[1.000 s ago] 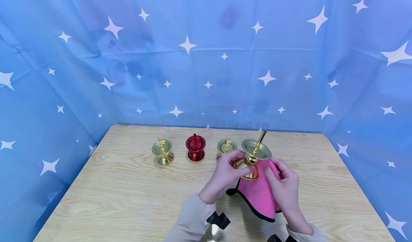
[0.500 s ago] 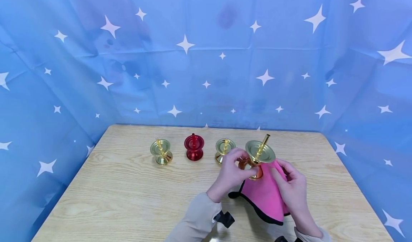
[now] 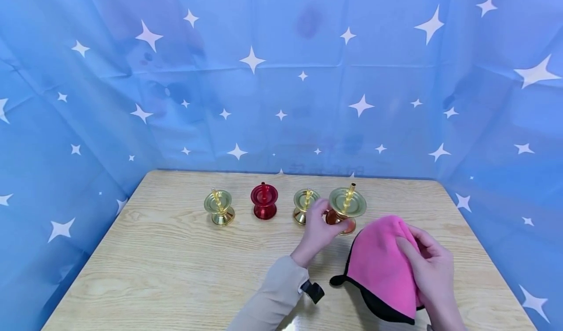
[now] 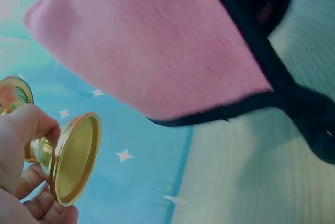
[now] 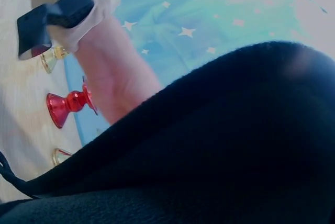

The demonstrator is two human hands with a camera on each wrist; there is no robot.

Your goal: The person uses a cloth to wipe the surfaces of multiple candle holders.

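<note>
My left hand (image 3: 320, 229) grips a gold candle holder (image 3: 337, 201) low down, thumb on the near side. It stands nearly upright, with a wide dish and a tube rising from it. The left wrist view shows the fingers curled round it and the hollow underside of its base (image 4: 78, 164). To the right, my right hand (image 3: 433, 272) pinches a pink cloth (image 3: 382, 262) with black edging, which hangs in a draped cone. In the right wrist view the cloth's dark inner side (image 5: 225, 140) fills much of the frame and hides the right hand.
Along the back of the wooden table (image 3: 176, 262) stand a gold candle holder (image 3: 223, 217) at left, a red one (image 3: 265, 211) and another gold one (image 3: 300, 217) close beside my left hand. A blue star-patterned curtain (image 3: 211, 86) rises behind the table.
The pink cloth has come away from the gold candle holder, moving right and nearer with my right hand. The candle holder has shifted back and slightly left, and its tube leans less.
</note>
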